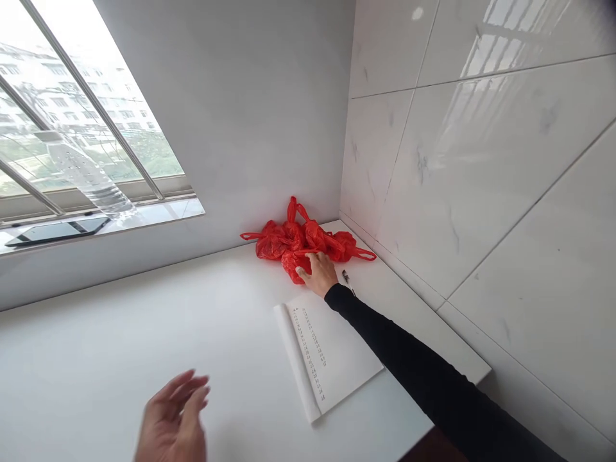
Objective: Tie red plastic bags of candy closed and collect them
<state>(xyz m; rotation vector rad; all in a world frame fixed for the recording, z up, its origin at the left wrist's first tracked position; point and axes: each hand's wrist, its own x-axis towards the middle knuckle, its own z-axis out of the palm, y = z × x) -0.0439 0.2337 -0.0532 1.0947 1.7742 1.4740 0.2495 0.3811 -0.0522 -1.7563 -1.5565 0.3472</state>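
Observation:
Several knotted red plastic bags lie bunched together in the far corner of the white table, their contents hidden. My right hand reaches across to the nearest red plastic bag, its thumb and fingers closed around the bag's right side. Low in the view, my left hand hovers over the table with nothing in it. Its fingers are loosely curved and a little apart, slightly blurred. Below my right wrist lies an open notebook with columns of handwritten figures.
A pen lies right of my right wrist, partly covered by the sleeve. On the window sill, a clear bottle leans beside a dark flat device. The white table meets a grey wall and a tiled wall.

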